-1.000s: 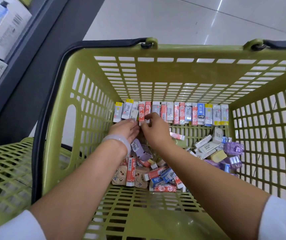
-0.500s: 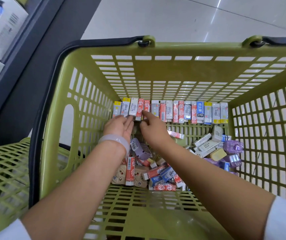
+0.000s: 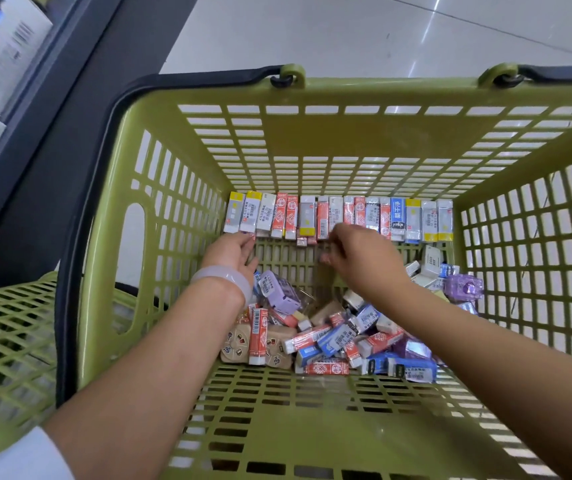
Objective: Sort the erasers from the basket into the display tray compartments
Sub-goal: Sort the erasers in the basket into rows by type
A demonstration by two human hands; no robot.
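**Both hands at the eraser row against the basket's far wall**

A green plastic basket (image 3: 173, 306) holds the whole stock. A row of boxed erasers (image 3: 340, 218) stands upright, side by side, along the far wall, each long axis running from the floor up toward the rim. A loose heap of erasers (image 3: 333, 337) lies in the middle of the floor, spreading toward the right wall, with a lilac eraser case (image 3: 279, 292) on top near the left wrist.

The left hand (image 3: 232, 252) lies with straight fingers reaching toward the left end of the row, fingertips at the lower edge of the yellow-capped boxes; it appears to steady them rather than grip. The right hand (image 3: 360, 258) hovers just below the middle of the row, fingers curled downward (whether they pinch a small eraser I cannot tell, since motion blur hides the tips).

No display tray shows in this view, so sorting into compartments looks barely begun. The row lies directly ahead of both hands; the right hand is nearer its centre, the left nearer its left end. Lifting any box likely means pinching its narrow sides and drawing it up along its long axis.
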